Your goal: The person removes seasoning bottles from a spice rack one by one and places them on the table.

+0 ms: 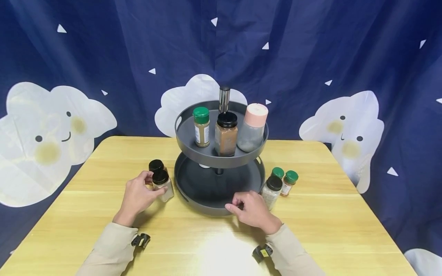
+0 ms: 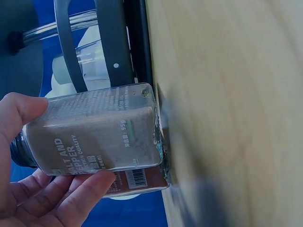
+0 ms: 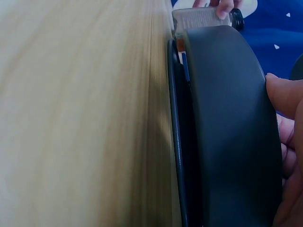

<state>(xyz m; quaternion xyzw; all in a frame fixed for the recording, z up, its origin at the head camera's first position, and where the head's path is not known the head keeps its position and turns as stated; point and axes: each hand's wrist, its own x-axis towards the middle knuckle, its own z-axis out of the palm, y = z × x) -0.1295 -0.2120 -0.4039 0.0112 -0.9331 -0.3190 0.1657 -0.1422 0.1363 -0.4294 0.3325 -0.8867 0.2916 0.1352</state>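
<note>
My left hand (image 1: 139,194) grips a square clear seasoning bottle (image 1: 167,192) with a black lid, between thumb and fingers, left of the two-tier tray. In the left wrist view this salt and pepper bottle (image 2: 90,135) holds a tan powder, its base close to the tabletop. A second black-lidded bottle (image 1: 156,165) stands just behind it, partly hidden. At the front of the dark grey two-tier tray (image 1: 203,208), my right hand (image 1: 254,211) pinches the lower tier's rim. The right wrist view shows my thumb (image 3: 283,94) at that rim's edge, the other fingers partly hidden behind.
On the upper tier stand a green-capped jar (image 1: 202,132), a black-lidded brown jar (image 1: 226,138) and a pink-lidded container (image 1: 251,134). Right of the tray are a black-lidded jar (image 1: 271,194) and two green-capped jars (image 1: 286,188). A patterned blue curtain (image 1: 276,76) hangs behind the table.
</note>
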